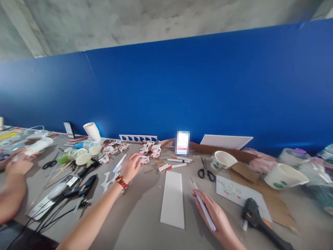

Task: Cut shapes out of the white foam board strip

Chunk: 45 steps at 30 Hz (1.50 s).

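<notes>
Right fingers [206,198] grasp white pen-like tool [207,214], tip forward; grip nearer tip would steady it. Left fingers [134,158] loosely bent beside white cutouts [145,160], grasp unclear; thin pieces need light pinch. White board [172,201] between.

Bright blue partition panel [166,90] spanning the view, a seam toward its left end. Above it, a mottled grey wall or ceiling [104,21], probably bare concrete. Below the panel, a grey tabletop [125,222]; pale glare near the panel's left edge.
</notes>
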Each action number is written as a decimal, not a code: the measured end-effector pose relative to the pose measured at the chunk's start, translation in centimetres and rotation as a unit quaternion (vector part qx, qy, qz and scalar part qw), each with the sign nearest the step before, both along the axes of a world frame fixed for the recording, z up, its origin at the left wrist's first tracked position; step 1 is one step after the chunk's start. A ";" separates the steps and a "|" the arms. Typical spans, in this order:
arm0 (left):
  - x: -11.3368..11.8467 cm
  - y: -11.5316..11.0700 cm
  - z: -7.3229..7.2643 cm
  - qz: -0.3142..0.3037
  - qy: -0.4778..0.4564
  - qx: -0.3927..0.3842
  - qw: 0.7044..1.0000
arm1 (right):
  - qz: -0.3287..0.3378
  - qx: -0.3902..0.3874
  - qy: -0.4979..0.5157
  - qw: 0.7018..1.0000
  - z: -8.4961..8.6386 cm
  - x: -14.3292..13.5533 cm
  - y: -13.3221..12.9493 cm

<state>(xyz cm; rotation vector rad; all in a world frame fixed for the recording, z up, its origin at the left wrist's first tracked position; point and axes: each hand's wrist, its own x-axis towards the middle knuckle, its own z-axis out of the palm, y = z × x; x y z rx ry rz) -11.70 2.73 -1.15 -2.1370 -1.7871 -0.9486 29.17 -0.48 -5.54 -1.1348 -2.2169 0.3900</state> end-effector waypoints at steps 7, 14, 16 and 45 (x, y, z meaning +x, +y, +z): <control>7.6 -5.9 -0.3 -0.135 -0.017 -0.082 0.987 | -0.032 0.039 -0.148 0.988 1.7 -0.4 -0.6; 9.9 -8.3 -3.5 -0.188 0.031 -0.130 0.973 | -0.040 0.062 -0.225 0.972 2.3 -0.1 -0.5; 9.7 -8.3 -4.0 -0.202 0.041 -0.144 0.968 | -0.048 0.061 -0.226 0.971 2.9 -0.1 -0.7; 11.7 -10.2 0.0 -0.240 -0.222 -0.106 0.939 | 0.088 -0.412 0.446 0.790 4.3 -6.7 -2.8</control>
